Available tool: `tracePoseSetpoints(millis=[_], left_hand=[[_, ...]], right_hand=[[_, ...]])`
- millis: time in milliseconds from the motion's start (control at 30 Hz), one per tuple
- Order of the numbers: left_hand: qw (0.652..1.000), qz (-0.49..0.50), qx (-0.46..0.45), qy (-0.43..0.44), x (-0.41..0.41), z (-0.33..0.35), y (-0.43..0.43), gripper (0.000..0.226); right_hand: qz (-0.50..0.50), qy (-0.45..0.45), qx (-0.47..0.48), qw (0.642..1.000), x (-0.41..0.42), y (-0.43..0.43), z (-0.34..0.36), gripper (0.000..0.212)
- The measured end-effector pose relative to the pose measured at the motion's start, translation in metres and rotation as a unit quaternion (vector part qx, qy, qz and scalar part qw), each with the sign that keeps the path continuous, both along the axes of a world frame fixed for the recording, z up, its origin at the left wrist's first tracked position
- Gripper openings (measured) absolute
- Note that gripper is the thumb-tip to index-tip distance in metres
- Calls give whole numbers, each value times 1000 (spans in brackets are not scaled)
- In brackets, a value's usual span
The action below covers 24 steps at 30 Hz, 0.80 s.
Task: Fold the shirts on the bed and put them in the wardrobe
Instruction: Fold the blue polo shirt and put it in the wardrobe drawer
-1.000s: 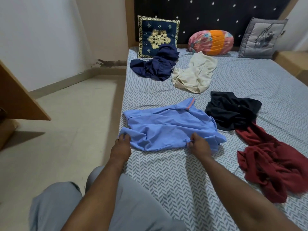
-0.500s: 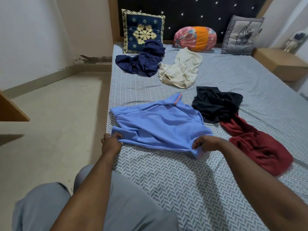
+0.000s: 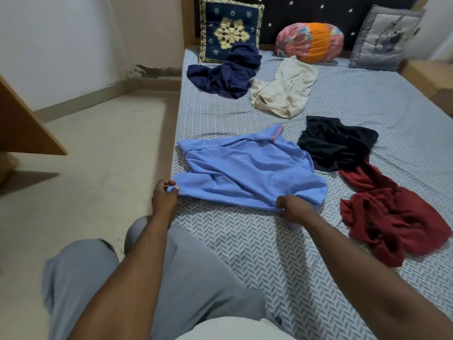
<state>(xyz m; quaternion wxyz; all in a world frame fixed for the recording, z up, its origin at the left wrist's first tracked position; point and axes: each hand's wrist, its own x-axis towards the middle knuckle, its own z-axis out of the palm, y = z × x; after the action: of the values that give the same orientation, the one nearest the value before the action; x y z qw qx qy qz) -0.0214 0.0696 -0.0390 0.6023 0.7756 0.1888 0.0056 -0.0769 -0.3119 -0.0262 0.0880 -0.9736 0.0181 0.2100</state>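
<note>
A light blue shirt (image 3: 245, 173) lies spread on the bed (image 3: 245, 246) near its left edge, collar pointing away from me. My left hand (image 3: 164, 197) pinches its near left corner. My right hand (image 3: 293, 208) grips its near hem at the right, lifting it slightly. A black shirt (image 3: 335, 143) and a crumpled dark red shirt (image 3: 389, 217) lie to the right. Farther back lie a navy shirt (image 3: 228, 74) and a cream shirt (image 3: 282, 94). No wardrobe interior shows.
Two cushions (image 3: 230, 30) (image 3: 384, 38) and a round pink-orange bolster (image 3: 308, 41) lean on the dark headboard. A wooden panel (image 3: 22, 123) juts in at the left above the bare floor (image 3: 98, 168). A wooden bedside unit (image 3: 431, 77) stands at the right.
Both hands went from resting on the blue shirt's near edge to gripping it and pulling it taut. The camera view shifted slightly.
</note>
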Motion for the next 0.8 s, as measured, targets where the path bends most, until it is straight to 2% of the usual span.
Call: tracePoseSetpoints(millis=[67,233,433,467,500,533,567,600,633,667,700,733,767,800], left_hand=[[997,19,-75,7,-3,1,3,13],[993,-24,-111,38,-11,6,-1,18],[993,-58,-87,49,-16,15,-2,26],[994,-74,-68,49,-15,18,-2,25],[993,-110,-13,48,-13,20,1,23],[978,-177,91,55,-10,25,5,20],[935,-259,229,84,-8,30,10,16],[869,-330,346,127,-7,36,13,17],[808,-375,421,172,-6,43,14,24],[763,-399,466,203,-5,47,13,33],[737,-407,495,213,-2,53,10,41],[724,-406,513,219,2,56,7,49],[722,-398,519,225,8,61,3,52],[728,-392,506,247,12,63,-1,48]], right_hand=[[-24,-22,-20,999,1,0,7,12],[-88,-57,-19,994,0,-10,13,16],[-172,-100,-17,980,-9,-18,17,7],[-181,-84,-14,980,-10,-17,24,8],[-172,-49,-5,984,-9,-17,28,9],[-155,-1,2,988,-8,-16,31,10],[-135,61,8,989,-7,-15,33,12],[-123,118,-2,985,-8,-10,38,17],[-145,178,19,973,-8,-5,44,22],[-160,214,46,963,-11,1,44,23],[-126,248,64,958,-12,2,41,21],[-167,281,94,941,-15,5,39,16],[-197,310,118,922,-12,4,37,8],[-208,332,116,912,-11,2,31,13]])
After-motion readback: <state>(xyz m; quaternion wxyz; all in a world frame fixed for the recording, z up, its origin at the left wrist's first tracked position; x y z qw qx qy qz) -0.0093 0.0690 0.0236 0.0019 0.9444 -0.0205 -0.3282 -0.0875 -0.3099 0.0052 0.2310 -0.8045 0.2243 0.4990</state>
